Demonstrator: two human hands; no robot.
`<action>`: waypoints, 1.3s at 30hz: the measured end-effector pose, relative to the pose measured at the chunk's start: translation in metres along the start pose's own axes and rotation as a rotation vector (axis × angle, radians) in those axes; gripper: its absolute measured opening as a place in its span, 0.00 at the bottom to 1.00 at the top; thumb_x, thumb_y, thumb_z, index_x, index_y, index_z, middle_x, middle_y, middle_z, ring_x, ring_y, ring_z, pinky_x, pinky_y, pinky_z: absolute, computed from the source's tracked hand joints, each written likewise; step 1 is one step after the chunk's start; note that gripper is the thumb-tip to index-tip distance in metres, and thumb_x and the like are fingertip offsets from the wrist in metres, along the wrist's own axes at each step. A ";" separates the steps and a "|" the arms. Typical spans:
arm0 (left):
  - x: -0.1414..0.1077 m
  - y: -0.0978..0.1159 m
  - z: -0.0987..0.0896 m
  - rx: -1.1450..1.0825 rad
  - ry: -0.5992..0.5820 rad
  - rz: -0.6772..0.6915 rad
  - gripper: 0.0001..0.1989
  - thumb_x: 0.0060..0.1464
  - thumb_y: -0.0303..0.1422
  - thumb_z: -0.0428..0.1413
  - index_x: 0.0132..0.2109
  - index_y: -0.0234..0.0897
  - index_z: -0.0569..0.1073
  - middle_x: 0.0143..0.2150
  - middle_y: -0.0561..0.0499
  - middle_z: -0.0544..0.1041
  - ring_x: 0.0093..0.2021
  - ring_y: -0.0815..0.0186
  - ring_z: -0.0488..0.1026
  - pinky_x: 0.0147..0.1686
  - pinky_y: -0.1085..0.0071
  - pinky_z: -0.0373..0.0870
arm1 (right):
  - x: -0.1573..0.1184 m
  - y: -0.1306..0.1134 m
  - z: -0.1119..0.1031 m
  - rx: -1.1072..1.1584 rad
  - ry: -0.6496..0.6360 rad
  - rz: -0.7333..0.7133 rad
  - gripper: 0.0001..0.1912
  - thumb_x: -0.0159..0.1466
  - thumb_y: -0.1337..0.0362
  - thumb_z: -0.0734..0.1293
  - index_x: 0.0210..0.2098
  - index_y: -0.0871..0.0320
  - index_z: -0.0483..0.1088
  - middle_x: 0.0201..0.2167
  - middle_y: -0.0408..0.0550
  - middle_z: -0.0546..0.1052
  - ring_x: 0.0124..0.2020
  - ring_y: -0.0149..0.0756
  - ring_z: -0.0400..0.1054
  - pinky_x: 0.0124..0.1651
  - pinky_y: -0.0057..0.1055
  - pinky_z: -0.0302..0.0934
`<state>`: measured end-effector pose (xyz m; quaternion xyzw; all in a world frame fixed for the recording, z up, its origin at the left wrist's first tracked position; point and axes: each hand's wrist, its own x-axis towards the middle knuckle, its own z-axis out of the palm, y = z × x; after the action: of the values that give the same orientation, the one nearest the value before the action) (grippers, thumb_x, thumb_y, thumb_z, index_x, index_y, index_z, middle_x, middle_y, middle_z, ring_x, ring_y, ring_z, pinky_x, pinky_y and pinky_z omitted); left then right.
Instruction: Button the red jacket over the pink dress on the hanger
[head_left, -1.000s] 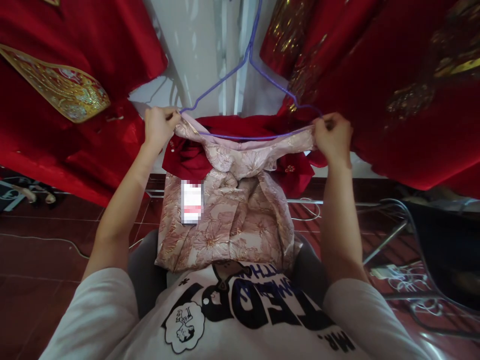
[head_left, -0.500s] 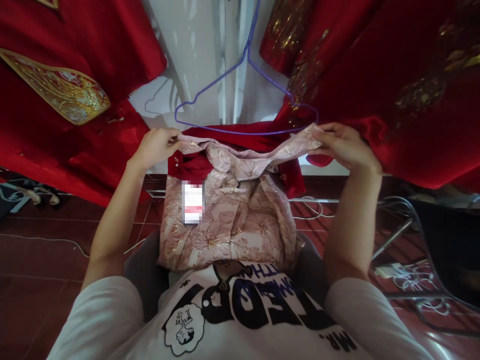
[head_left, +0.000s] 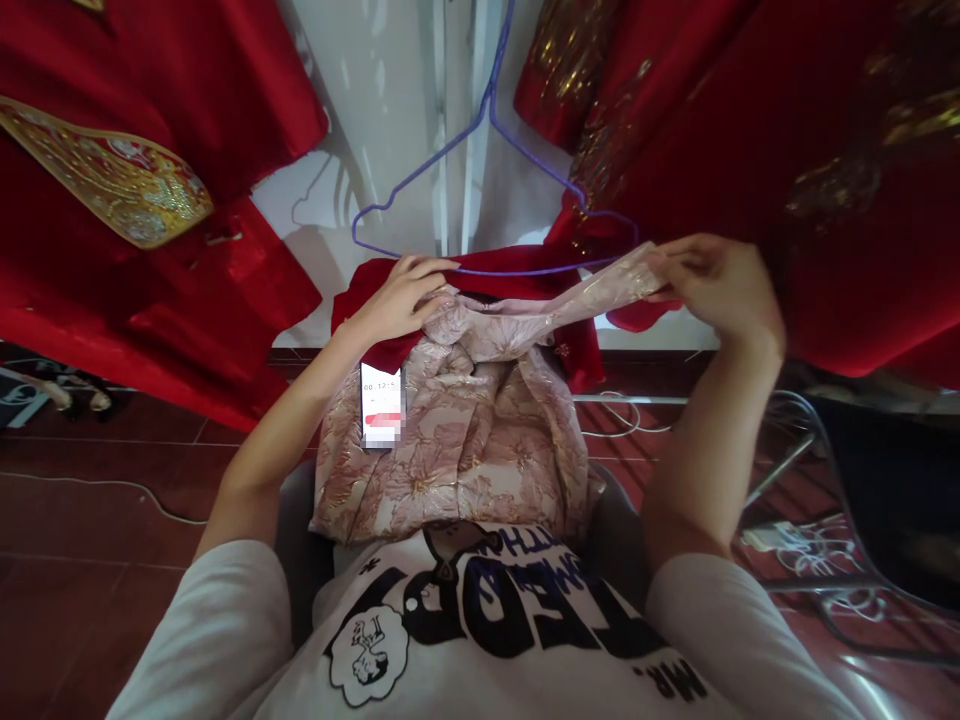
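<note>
Far left: red garment with a gold panel (head_left: 45, 250) hung by the wall. Left hand (head_left: 412, 298) was on the top edge of the pink brocade garment (head_left: 450, 460), index finger extended; couldn't tell if it pinched cloth. Phone (head_left: 383, 405) lay on that garment, which sat across the person's lap. Purple hanger (head_left: 525, 271) was just above its neckline. Right hand (head_left: 709, 285) pinched its right-hand top end, strip pulled taut. Far right: black chair (head_left: 900, 490).

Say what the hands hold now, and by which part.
Right hand: pink floral brocade garment, pinched at the end of its upper band. Left hand: on the same band, firmness of grip unclear.
</note>
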<state>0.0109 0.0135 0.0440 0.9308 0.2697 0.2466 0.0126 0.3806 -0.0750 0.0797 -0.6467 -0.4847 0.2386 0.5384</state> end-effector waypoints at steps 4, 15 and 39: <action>-0.005 0.003 -0.004 -0.011 0.011 0.016 0.11 0.70 0.35 0.50 0.40 0.39 0.74 0.67 0.45 0.73 0.64 0.51 0.68 0.68 0.46 0.63 | 0.003 0.007 -0.014 -0.048 0.031 0.042 0.13 0.63 0.82 0.69 0.29 0.58 0.73 0.27 0.48 0.78 0.28 0.31 0.72 0.40 0.33 0.74; -0.007 0.004 -0.007 -0.019 -0.002 0.016 0.11 0.71 0.34 0.50 0.42 0.39 0.75 0.68 0.44 0.73 0.65 0.51 0.67 0.69 0.45 0.62 | 0.011 0.015 -0.005 -0.036 0.101 -0.029 0.10 0.63 0.79 0.70 0.32 0.58 0.76 0.29 0.50 0.80 0.26 0.32 0.73 0.43 0.38 0.76; -0.007 -0.009 -0.002 -0.084 0.040 0.057 0.09 0.71 0.37 0.53 0.43 0.40 0.76 0.67 0.45 0.74 0.66 0.53 0.70 0.71 0.46 0.57 | 0.045 0.003 0.087 -0.245 0.146 -0.589 0.04 0.74 0.57 0.59 0.45 0.45 0.65 0.50 0.49 0.78 0.51 0.46 0.73 0.60 0.51 0.64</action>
<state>0.0004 0.0176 0.0408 0.9316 0.2327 0.2764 0.0392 0.3279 0.0056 0.0602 -0.5539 -0.6362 -0.0345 0.5360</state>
